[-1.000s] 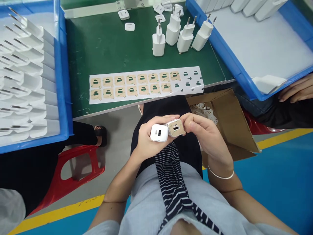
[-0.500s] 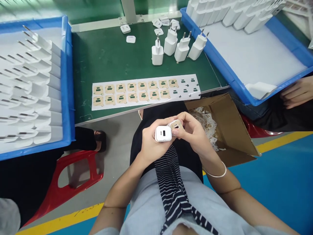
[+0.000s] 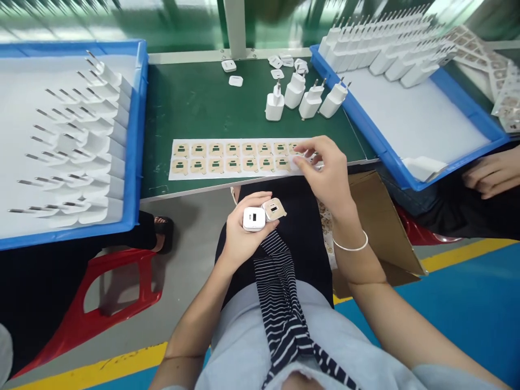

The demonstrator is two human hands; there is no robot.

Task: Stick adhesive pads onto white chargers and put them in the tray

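My left hand (image 3: 242, 234) holds two white chargers over my lap: one bare (image 3: 254, 219), the other (image 3: 274, 209) with a tan sticker on its face. Farther forward, my right hand (image 3: 325, 168) reaches over the right end of the sticker sheet (image 3: 227, 158) at the green table's near edge, fingertips on or just above the stickers there. Whether it grips a sticker I cannot tell. Several white chargers (image 3: 303, 98) stand upright on the table behind the sheet.
A blue tray (image 3: 136, 135) full of lying chargers is at left. Another blue tray (image 3: 442, 146) with rows of chargers is at right. An open cardboard box (image 3: 382, 227) sits by my right knee. Another person's hand (image 3: 493, 173) rests at far right. A red stool (image 3: 114, 292) stands lower left.
My right hand left the stickered charger and moved up to the sticker sheet. My left hand now holds both chargers alone. The view tilted upward.
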